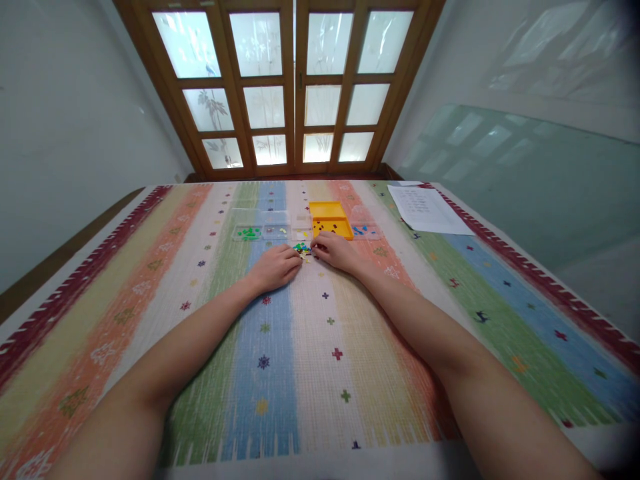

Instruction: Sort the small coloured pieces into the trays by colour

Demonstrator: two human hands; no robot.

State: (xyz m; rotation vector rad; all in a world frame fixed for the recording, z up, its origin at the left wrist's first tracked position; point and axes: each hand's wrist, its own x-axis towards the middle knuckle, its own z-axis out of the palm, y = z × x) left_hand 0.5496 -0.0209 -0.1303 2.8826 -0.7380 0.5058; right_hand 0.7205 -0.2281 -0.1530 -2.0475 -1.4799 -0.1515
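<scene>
So the pile of small pieces [303, 247] sits on the cloth-covered table [310, 333] right between the two hands, blue, green and pale bits all mixed up. The left hand [276, 267] is palm-down at its left edge, fingers curled; the right hand [334, 250] is at the other side, thumb and fingers bent together. Honestly can't tell if either grip is closed on a piece, they're too tiny from here.

My take: let the left fence the edge so nothing skitters off, spread the bits one layer deep, and pinch singles with the right. That hand looks close to the yellow box [326, 209], so mind the knuckles. The clear boxes with green [235, 233] and blue [374, 235] pieces look shallow, so low, gentle drops beat tossing.
</scene>
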